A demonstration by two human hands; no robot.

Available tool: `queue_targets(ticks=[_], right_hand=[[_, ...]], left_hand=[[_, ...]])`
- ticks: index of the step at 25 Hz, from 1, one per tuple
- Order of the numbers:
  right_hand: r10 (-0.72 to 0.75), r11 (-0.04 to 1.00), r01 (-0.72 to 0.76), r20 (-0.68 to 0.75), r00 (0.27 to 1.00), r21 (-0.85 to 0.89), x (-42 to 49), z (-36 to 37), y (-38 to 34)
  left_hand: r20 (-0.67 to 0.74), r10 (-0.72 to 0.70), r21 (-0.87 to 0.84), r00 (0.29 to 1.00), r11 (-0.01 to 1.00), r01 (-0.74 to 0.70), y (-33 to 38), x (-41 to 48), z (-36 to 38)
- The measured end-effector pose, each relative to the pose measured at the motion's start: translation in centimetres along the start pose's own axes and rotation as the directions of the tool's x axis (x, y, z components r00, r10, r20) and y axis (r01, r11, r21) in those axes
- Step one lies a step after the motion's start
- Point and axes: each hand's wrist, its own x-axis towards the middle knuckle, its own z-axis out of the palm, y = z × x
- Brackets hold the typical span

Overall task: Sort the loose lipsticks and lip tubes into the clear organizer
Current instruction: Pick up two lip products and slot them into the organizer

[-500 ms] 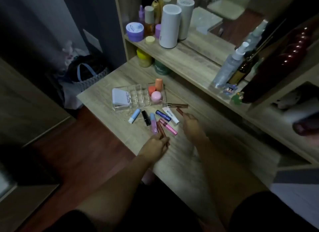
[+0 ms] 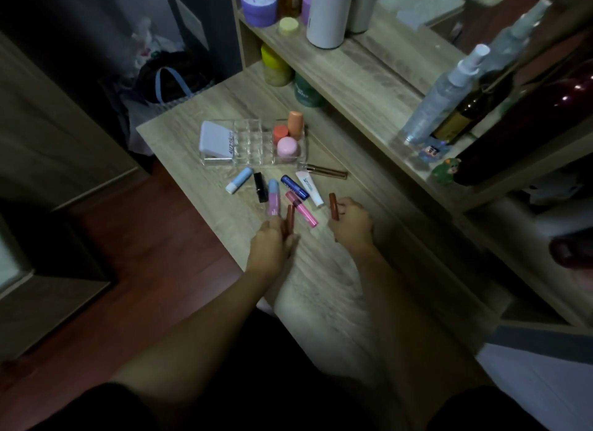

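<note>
Lip products and organizer: colours showing on a pale wood-grain table (image 2: 321, 286).
Clear organizer (image 2: 253, 148) holding a white compact (image 2: 215, 140), orange (image 2: 295, 124), coral (image 2: 280, 133) and pink (image 2: 287, 148) caps; loose tubes showing light blue (image 2: 239, 180), black (image 2: 260, 187), pink-and-blue (image 2: 273, 197), navy (image 2: 294, 186), white (image 2: 310, 188), magenta (image 2: 301, 208); reddish-brown sticks (image 2: 333, 206) sitting in both hands.

The pale wood-grain counter (image 2: 321, 270) carries a clear organizer (image 2: 253, 143) and, just in front of it, loose lip tubes (image 2: 272, 199) lying scattered flat.
</note>
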Motion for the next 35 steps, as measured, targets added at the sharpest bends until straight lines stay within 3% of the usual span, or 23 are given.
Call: queue_targets(ticks=[4,7,10,13,16,22,28,35], right_hand=[[0.119,0.963,-0.119,0.013,0.993,0.244,-1.5,0.9,0.9],[0.145,0.836,-0.158,0.065,0.987,0.526,-2.6,0.3,0.6],[-0.025,0.641,-0.148,0.213,0.977,0.753,-3.1,-1.2,-0.5],[-0.199,0.572,-0.039,0.184,0.963,0.82,-2.0,-2.6,-3.4],[-0.269,0.572,0.047,0.133,0.954,0.819,-0.3,-3.8,-7.1],[-0.376,0.643,0.228,0.042,0.926,0.731,4.8,-3.5,-15.0],[-0.431,0.734,0.369,-0.027,0.902,0.57,8.9,0.3,-18.9],[-0.441,0.814,0.433,-0.074,0.895,0.388,11.2,2.5,-18.8]], left_hand=[[-0.057,-0.142,-0.103,0.988,0.985,0.136,0.3,-0.4,0.9],[-0.051,-0.159,-0.189,0.986,0.971,0.147,0.1,-1.0,0.1],[-0.025,-0.097,-0.335,0.995,0.938,0.083,0.1,-0.8,-2.5],[-0.075,-0.116,-0.472,0.99,0.879,0.067,0.6,1.2,-6.0],[-0.172,-0.132,-0.498,0.976,0.867,0.029,1.7,4.5,-9.6],[-0.331,-0.007,-0.302,0.944,0.948,-0.099,2.2,11.1,-16.4],[-0.282,0.086,-0.093,0.955,0.989,-0.117,0.3,16.4,-16.8],[-0.253,0.127,-0.017,0.959,0.991,-0.135,-1.1,19.9,-15.2]])
